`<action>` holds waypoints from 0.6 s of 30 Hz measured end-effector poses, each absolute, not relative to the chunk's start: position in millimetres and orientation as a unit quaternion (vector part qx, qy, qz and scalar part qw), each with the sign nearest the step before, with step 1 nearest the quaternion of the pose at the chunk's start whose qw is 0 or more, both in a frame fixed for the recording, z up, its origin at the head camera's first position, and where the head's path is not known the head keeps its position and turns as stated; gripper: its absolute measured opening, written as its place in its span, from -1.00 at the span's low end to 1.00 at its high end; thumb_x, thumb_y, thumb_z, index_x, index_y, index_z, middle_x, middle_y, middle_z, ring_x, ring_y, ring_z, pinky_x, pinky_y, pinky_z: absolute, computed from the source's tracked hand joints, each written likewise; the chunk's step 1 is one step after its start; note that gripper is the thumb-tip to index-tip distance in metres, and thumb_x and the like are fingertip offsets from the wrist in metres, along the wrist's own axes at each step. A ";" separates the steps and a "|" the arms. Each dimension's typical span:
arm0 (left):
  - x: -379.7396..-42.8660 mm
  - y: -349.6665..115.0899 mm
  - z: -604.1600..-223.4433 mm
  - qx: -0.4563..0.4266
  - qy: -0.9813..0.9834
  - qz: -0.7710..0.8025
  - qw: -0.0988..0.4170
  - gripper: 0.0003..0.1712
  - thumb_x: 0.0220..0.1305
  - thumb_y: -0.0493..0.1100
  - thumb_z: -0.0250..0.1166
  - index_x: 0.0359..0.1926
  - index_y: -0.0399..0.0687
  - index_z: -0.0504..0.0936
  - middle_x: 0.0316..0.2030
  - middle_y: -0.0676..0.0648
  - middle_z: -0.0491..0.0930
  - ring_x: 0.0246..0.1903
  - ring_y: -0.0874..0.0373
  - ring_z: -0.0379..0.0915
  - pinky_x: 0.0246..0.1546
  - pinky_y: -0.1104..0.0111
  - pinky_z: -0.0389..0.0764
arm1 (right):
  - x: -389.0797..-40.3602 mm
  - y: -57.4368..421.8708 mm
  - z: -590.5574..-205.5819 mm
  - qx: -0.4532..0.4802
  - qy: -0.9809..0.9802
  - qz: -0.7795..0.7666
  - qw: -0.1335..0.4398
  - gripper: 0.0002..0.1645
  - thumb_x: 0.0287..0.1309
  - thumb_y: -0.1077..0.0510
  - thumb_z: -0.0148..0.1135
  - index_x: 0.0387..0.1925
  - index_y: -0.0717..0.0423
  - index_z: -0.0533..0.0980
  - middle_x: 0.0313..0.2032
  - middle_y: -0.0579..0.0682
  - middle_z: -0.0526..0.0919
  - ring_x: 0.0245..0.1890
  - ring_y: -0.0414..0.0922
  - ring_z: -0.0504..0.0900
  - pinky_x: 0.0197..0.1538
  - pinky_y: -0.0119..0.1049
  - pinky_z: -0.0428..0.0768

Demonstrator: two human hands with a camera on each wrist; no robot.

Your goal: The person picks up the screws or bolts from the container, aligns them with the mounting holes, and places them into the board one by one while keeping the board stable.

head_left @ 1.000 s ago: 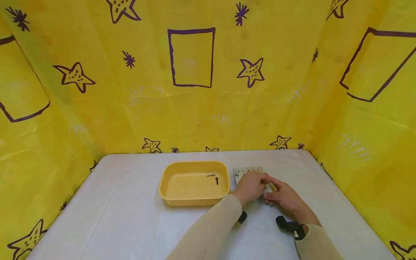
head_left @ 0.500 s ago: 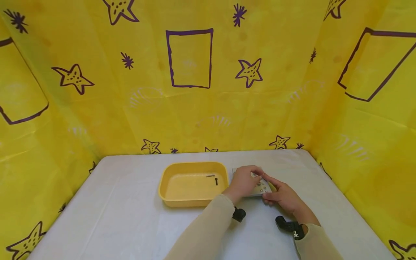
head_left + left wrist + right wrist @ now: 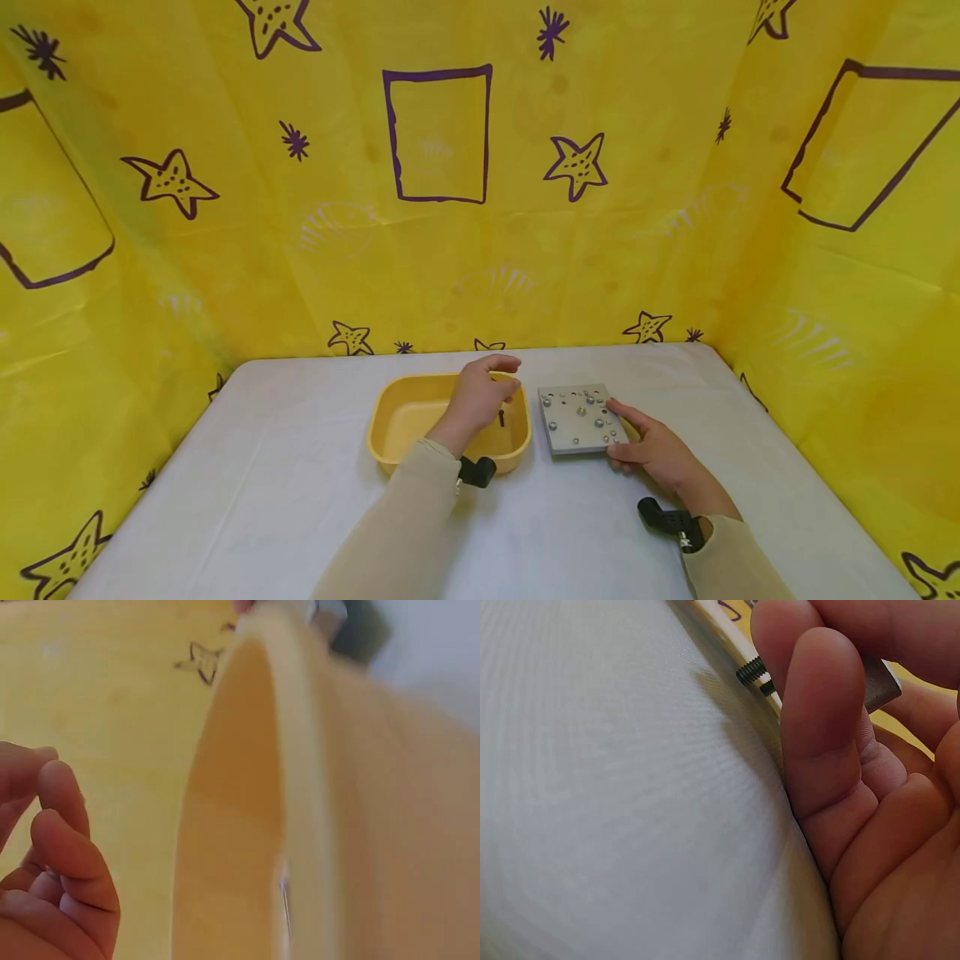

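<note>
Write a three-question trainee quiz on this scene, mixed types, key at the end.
1. Which hand grips the metal plate?
2. The black screw lies: A) on the metal plate; B) in the yellow tray; C) on the bare table.
3. True or false: both hands touch the metal plate.

Key:
1. The right hand.
2. B.
3. False; the left hand is apart from it.

One wide view, two close
Head looks forward and down, sharing the tray [image 3: 375, 825] with left wrist, the table [image 3: 615, 787] with right.
</note>
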State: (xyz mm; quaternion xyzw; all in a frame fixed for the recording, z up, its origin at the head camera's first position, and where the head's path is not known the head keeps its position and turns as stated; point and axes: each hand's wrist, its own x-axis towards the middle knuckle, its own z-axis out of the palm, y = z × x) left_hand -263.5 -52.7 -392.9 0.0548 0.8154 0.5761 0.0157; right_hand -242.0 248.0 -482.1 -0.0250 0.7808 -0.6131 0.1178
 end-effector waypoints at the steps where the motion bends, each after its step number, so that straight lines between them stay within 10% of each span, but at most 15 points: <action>1: -264.6 -59.5 -393.8 0.046 0.814 0.578 0.021 -0.66 0.33 -0.28 0.32 0.09 0.05 0.67 0.05 -0.03 0.58 -0.24 -0.01 0.60 -0.25 0.26 0.62 | -242.2 247.8 -482.4 -0.024 0.779 -0.615 0.118 0.03 0.05 0.20 0.50 0.51 -0.16 0.22 0.34 0.19 0.27 -0.41 0.08 0.63 -0.32 -0.24 0.62; 18: -269.1 -86.8 -431.3 0.073 0.854 0.506 0.099 -0.58 0.26 -0.28 0.37 0.14 0.01 0.66 0.03 -0.13 0.59 -0.34 0.09 0.53 -0.26 0.27 0.52 | -242.2 248.9 -482.5 -0.031 0.781 -0.612 0.121 0.05 0.04 0.19 0.51 0.51 -0.15 0.21 0.37 0.19 0.20 -0.38 0.08 0.63 -0.31 -0.27 0.62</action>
